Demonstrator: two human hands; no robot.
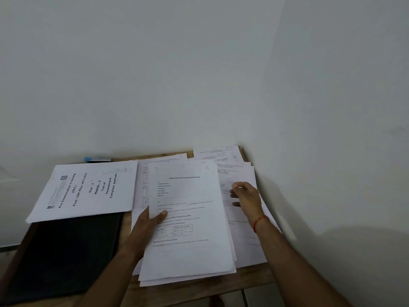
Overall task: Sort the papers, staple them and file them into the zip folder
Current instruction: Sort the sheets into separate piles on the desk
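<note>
Your left grip (pixel 148 224) is clamped on a flat white stack of printed sheets (pixel 190 253), thumb on top and fingers beneath, held just above the brown wooden surface (pixel 199 287). Your right grip (pixel 245 196), a red thread (pixel 260 221) round its wrist, rests with curled fingers on the fanned loose sheets (pixel 244 242) at the right; you cannot tell whether it pinches one. The matte black zip folder (pixel 66 251) lies at the left, partly under a titled cover page (pixel 88 189).
</note>
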